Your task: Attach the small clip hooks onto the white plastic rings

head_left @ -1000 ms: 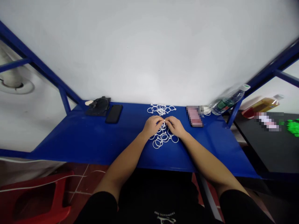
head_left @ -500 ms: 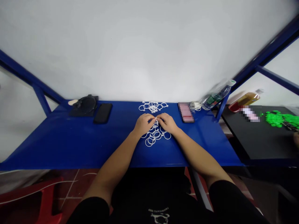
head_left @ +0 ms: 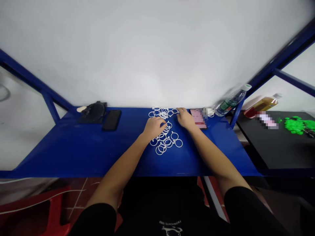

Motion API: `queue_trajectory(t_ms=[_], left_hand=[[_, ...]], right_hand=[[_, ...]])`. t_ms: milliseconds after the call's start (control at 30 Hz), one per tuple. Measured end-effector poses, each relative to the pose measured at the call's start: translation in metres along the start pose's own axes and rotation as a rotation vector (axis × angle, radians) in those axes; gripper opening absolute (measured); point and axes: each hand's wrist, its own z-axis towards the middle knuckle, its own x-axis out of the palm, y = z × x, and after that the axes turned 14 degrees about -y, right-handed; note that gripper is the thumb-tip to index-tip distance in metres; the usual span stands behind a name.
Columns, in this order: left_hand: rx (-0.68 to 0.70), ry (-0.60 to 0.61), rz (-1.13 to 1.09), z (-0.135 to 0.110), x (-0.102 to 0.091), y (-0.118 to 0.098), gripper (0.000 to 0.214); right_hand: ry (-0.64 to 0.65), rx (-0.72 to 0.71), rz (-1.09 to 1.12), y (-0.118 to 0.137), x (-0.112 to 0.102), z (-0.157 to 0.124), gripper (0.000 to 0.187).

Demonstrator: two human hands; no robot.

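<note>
Blue metal surface (head_left: pixel 61 157) is carrying everything in front of me. At far left, one black pouch (head_left: pixel 93 113) and one black phone (head_left: pixel 112 120) are lying well apart from my hands. My left hand (head_left: pixel 154 127) is curving over the near cluster of white plastic rings (head_left: pixel 165 141), with its fingers resting among them; I cannot tell whether this grip is closing on a ring. Two tangled clusters are lying on the surface, with roughly a dozen rings showing in each, and overlap is preventing an exact count. My right hand (head_left: pixel 185 118) is reaching the far cluster of rings (head_left: pixel 162 112), its fingertips (head_left: pixel 179 110) touching that cluster's right edge; I cannot read this grip as open or closed either. Just beside it, one pink-screened phone (head_left: pixel 198 118) is lying next to one white cable coil (head_left: pixel 209 112), and one water bottle (head_left: pixel 228 105) is lying tilted. Farther right, one amber bottle (head_left: pixel 262 105) and a heap of green pieces (head_left: pixel 296 126) are showing at a black table (head_left: pixel 278 154).
</note>
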Motion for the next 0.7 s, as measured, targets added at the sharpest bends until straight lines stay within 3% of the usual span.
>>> queue_trajectory(t_ms=[133,333,467,567,700], left_hand=[[-0.029,-0.073,-0.051,-0.002,0.0,0.006,0.003],[-0.042,-0.153,-0.099,-0.018,-0.001,0.014,0.004],[-0.049,-0.216,-0.136,-0.02,-0.003,0.009,0.01],[-0.017,-0.254,-0.211,-0.02,-0.004,0.0,0.016],[-0.015,-0.254,-0.242,-0.023,-0.002,-0.007,0.015]], right_hand=[[0.17,0.145,-0.226,-0.005,0.007,0.019,0.038],[0.018,0.202,-0.184,0.0,0.002,0.016,0.032],[-0.155,0.155,0.268,0.02,-0.01,-0.014,0.031],[-0.144,0.191,0.645,0.043,-0.013,-0.042,0.032],[-0.055,0.209,0.87,0.059,-0.006,-0.065,0.032]])
